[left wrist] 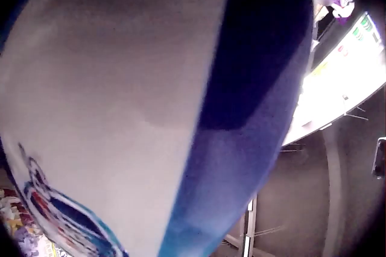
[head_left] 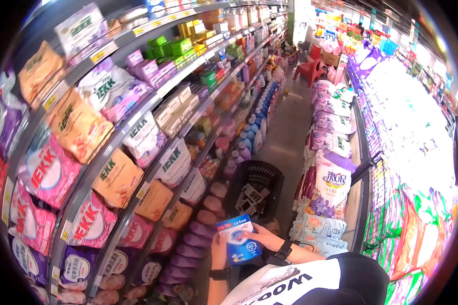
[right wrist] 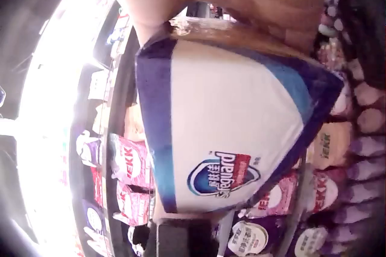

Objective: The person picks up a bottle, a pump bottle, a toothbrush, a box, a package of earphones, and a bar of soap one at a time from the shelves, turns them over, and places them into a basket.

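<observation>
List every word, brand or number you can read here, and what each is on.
"Safeguard", "舒肤佳": the held box
"JEKK": pink bags, orange bags
"洗衣粉": dark purple bags
"激浪": white-and-purple bag
"WOO", upside down: white clothing, the rest unclear
Shelf tags, the box's small print: too small or blurred

Box [left wrist: 108, 88] and logo [left wrist: 72, 215] cut off at left wrist view's edge

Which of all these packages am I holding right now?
The blue and white Safeguard box. It's the only package between your left hand and right hand, held out in front of you.
</observation>
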The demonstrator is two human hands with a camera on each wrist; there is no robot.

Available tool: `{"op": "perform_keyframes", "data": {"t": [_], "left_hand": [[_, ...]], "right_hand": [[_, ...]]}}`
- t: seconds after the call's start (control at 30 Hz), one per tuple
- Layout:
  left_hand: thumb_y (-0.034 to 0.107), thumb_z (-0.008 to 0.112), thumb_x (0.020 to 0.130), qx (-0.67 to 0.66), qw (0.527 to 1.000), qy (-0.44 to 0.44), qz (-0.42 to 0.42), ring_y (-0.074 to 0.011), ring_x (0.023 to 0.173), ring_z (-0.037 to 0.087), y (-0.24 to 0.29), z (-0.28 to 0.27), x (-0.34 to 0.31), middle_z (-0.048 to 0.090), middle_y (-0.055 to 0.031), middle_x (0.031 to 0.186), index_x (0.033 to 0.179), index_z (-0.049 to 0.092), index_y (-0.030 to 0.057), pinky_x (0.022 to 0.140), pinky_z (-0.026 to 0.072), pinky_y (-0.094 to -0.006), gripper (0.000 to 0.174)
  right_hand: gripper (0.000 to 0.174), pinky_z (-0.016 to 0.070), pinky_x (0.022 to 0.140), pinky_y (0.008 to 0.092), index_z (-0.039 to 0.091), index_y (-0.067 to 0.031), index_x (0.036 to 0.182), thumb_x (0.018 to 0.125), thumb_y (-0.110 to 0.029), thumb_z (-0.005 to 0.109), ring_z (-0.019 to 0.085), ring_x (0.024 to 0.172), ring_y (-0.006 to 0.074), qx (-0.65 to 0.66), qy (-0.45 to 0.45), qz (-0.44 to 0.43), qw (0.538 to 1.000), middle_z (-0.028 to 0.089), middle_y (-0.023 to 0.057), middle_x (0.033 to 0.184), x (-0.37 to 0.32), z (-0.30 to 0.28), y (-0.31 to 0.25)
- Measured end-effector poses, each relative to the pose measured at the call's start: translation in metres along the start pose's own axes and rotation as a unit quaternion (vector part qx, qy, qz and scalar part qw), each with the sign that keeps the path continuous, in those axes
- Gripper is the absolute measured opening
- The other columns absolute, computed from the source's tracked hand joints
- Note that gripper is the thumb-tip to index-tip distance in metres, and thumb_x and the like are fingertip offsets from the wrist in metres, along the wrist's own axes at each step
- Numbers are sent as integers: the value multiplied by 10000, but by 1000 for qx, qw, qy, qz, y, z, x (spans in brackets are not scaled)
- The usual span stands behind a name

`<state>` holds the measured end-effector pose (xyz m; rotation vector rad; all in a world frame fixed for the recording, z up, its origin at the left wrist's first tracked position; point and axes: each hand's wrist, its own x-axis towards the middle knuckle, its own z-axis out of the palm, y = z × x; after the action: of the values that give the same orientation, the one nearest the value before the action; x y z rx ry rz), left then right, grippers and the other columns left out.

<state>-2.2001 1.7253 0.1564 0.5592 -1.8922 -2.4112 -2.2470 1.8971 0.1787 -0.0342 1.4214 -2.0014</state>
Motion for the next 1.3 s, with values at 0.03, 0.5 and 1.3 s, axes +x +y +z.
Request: {"op": "perform_keyframes", "data": {"t": [0.03, 0.5, 1.3], "left_hand": [[333, 446, 918, 4, 1000, 3, 0, -130, 882, 539, 0, 9, 8, 563, -82, 1021, 1073, 487, -29, 791, 431, -250, 395], [376, 422, 923, -50, 997, 4, -64, -160, 1000, 510, 6, 171, 118, 514, -101, 1143, 1173, 421, -15, 867, 414, -285, 464], [142, 650, 792, 15, 997, 46, -67, -163, 942, 550, 29, 376, 353, 555, -98, 1058, 1139, 452, -12, 806, 460, -277, 428]], "right_hand": [[702, 417, 880, 284, 330, 72, 1257, 796, -352, 646, 514, 1021, 177, -3, -5, 16, 1000, 513, 150, 1152, 6, -12, -8], [569, 449, 843, 276, 392, 38, 1226, 824, -295, 619, 545, 983, 160, -23, 2, 83, 996, 544, 127, 1123, 82, -177, -120], [655, 350, 945, 289, 251, 48, 1305, 871, -350, 539, 432, 1116, 195, 69, -5, 43, 997, 428, 158, 1237, 249, -398, -223]]}}
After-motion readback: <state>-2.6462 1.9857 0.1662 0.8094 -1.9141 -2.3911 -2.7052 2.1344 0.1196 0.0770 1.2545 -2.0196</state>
